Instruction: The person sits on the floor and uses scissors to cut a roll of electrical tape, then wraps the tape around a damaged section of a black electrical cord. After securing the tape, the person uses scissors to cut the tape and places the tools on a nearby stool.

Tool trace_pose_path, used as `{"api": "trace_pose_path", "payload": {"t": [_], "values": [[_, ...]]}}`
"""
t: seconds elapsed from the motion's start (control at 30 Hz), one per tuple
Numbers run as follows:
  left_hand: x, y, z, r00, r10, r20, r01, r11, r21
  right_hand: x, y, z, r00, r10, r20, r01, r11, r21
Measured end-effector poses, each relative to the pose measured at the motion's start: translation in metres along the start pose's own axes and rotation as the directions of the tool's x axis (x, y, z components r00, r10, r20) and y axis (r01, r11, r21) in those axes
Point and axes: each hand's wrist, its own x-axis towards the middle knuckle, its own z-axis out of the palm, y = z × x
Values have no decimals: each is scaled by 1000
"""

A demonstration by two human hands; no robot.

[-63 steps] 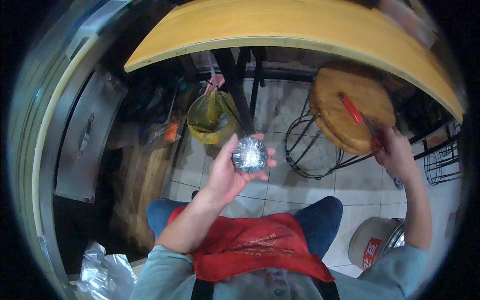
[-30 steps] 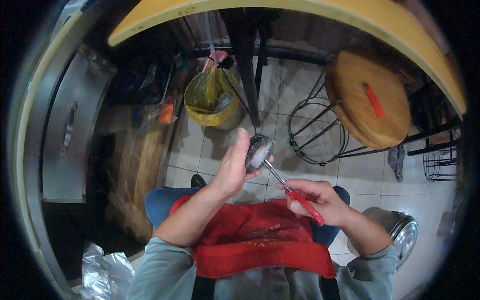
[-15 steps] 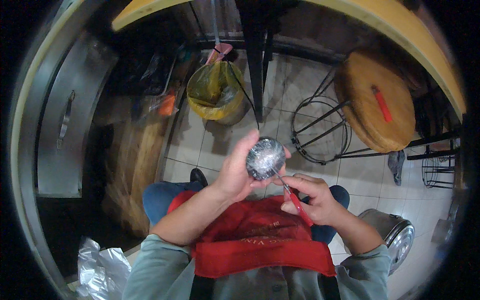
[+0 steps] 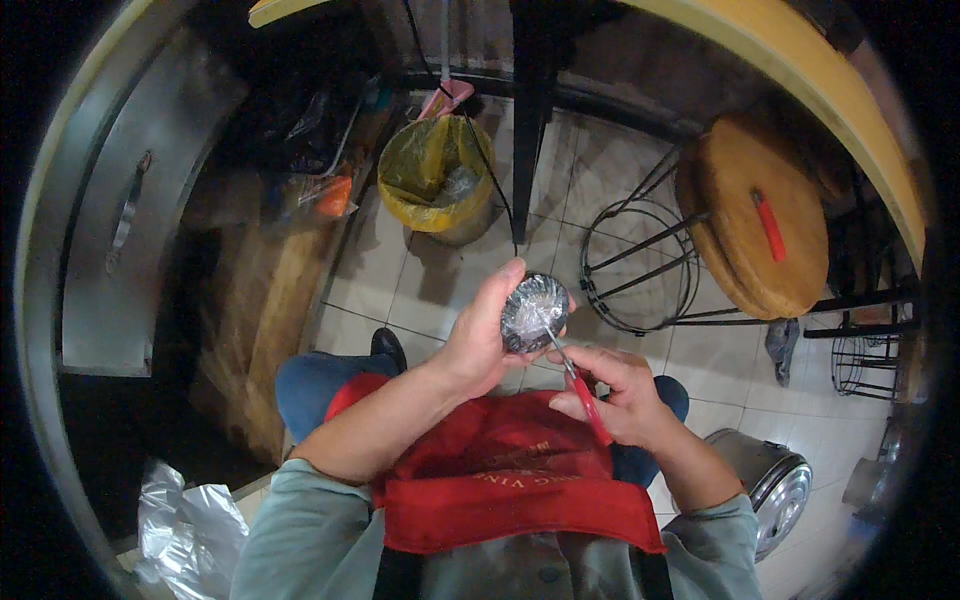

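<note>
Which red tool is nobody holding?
The red tool lying on the round stool. The other tool is in the person's right hand.

Dim going here, folks, with a soft light that seems to fall from above! Pale floor (image 4: 420, 290) tiles catch the best of it mid-frame, while a shadow pools beneath the bin (image 4: 440, 215) and the left side sinks into near-black. Glints now: white sparkle across the disc (image 4: 533, 310), harsh glare on the foil (image 4: 190, 530), a shine off the pot (image 4: 783, 505). The wood (image 4: 265, 340) is smeared and soft. And the desk (image 4: 800, 75) edge bows hard (that's fisheye for you!), with black swallowing every corner.
</note>
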Motion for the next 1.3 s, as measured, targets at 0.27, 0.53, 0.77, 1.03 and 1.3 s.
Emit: {"api": "trace_pose_path", "payload": {"t": [0.27,0.53,0.77,1.03,1.3], "values": [[4,-6,-8,987,126,-98,-108,980,165,-7,-4,-5,966,241,95,-257,942,216],[5,-2,-4,1000,2,-2,-2,1000,-17,-7,0,-19,968,252,5,-243,929,278],[-1,11,-13,945,-43,323,-107,894,434,-9,-3,-29,910,397,121,-391,721,571],[3,4,-6,969,82,235,-189,855,483,14,7,-38,962,258,-86,-184,850,494],[15,-29,-2,828,561,17,-463,665,586,11,20,10,902,363,-235,-211,844,493]]}}
